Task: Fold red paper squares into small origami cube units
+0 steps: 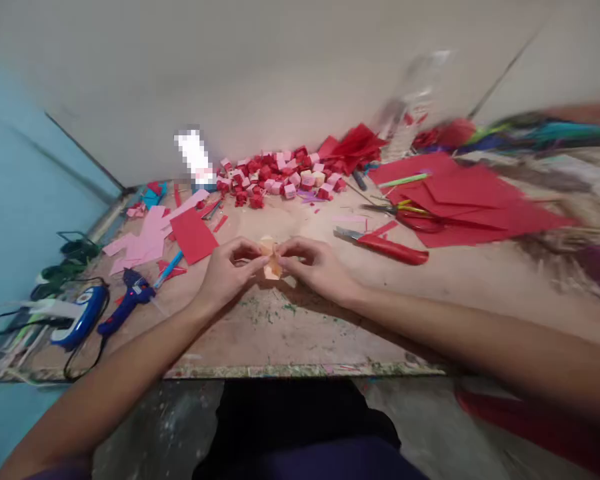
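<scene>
A small pale peach piece of folded paper [271, 260] sits between both my hands, just above the worn board [290, 327]. My left hand [230, 270] pinches its left side with fingers curled. My right hand [316, 265] pinches its right side the same way. Both forearms reach in from the bottom corners.
A heap of small red and pink paper cubes [280, 177] lies at the back. Red paper sheets [460, 200] and scissors [405, 212] are at the right, with a red-handled cutter [385, 245] nearer. Pink and red sheets [170, 233], a blue glue gun [127, 303] and cables lie left.
</scene>
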Tool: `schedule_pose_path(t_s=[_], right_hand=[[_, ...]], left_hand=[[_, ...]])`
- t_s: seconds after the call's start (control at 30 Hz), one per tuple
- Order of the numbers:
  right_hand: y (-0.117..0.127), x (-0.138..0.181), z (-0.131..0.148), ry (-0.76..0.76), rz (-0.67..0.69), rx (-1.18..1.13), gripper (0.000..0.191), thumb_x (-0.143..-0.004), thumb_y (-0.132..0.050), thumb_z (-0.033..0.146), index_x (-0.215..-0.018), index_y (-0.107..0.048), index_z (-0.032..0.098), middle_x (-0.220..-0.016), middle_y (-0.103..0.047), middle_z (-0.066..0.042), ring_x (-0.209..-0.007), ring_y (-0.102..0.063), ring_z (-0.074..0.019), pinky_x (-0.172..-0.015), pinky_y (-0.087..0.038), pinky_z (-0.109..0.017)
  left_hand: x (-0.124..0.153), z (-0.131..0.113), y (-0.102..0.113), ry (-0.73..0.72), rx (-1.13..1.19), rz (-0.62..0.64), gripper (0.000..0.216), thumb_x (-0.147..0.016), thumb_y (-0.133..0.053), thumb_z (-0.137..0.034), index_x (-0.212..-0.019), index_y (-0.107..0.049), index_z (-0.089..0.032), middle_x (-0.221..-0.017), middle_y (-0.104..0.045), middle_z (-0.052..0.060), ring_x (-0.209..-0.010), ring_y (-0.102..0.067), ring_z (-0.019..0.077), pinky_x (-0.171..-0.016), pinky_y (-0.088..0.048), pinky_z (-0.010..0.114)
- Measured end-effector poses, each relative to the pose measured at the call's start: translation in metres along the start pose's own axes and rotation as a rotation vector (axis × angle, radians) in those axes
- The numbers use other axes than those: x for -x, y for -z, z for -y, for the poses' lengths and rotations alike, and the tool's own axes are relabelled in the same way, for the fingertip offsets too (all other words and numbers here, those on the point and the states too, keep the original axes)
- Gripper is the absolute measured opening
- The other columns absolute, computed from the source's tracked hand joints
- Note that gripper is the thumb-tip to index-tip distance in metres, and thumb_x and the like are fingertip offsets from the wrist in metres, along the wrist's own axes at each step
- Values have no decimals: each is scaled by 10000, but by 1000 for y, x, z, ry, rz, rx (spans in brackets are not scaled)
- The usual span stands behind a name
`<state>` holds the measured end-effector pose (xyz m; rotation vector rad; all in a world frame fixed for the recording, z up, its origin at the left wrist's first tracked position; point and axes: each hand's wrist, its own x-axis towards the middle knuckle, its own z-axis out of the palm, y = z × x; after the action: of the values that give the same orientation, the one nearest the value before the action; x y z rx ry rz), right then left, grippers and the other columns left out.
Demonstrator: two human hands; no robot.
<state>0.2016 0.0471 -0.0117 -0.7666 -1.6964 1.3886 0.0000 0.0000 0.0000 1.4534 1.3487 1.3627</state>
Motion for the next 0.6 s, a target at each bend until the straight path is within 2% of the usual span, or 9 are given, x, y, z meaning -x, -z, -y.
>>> schedule_pose_path(t_s=[0.1,0.2,0.3,0.4,0.5,0.6], right_hand=[[0,0,2,2,13,13,139,-897,-737,314,-921,-716,179,-958,-728,-38,-853,-681,-167,-798,-570,-311],[0,0,3,6,29,30,129,-906,-728,306,-943,-707,184,-971,-726,-44,-888,-688,-178,-842,-577,-339],[-1,0,3,7,35,6,160,-896,-753,308,-982,-676,197,-1041,-710,-52,-963,-698,-193,-898,-580,-366],[-2,1,0,11,32,-43,298,-867,-793,303,-1089,-611,225,-1123,-690,-58,-1053,-703,-214,-930,-584,-390],[-2,1,-3,35,38,-35,405,-887,-777,293,-1227,-562,243,-1135,-691,-69,-1093,-699,-226,-933,-586,-408],[-3,1,-6,69,52,-13,414,-917,-752,305,-1282,-566,245,-1106,-692,-68,-1070,-703,-226,-905,-593,-405]], left_hand=[[-3,7,-2,17,63,-44,293,-707,-917,-306,-891,-725,-185,-851,-762,13,-794,-727,166,-775,-585,278],[-4,10,-1,52,77,-21,312,-711,-920,-325,-942,-768,-180,-911,-789,43,-832,-740,186,-800,-592,301],[-3,10,0,79,84,17,251,-750,-896,-338,-918,-800,-177,-952,-803,65,-854,-741,196,-791,-592,306],[-2,8,-1,92,87,7,214,-753,-896,-334,-872,-801,-186,-897,-801,48,-801,-729,180,-748,-581,290],[0,6,-3,96,73,8,195,-741,-906,-328,-825,-801,-187,-825,-788,31,-748,-718,164,-709,-567,266],[2,5,-5,110,76,44,212,-742,-914,-346,-812,-800,-181,-804,-779,30,-736,-715,162,-679,-559,250]])
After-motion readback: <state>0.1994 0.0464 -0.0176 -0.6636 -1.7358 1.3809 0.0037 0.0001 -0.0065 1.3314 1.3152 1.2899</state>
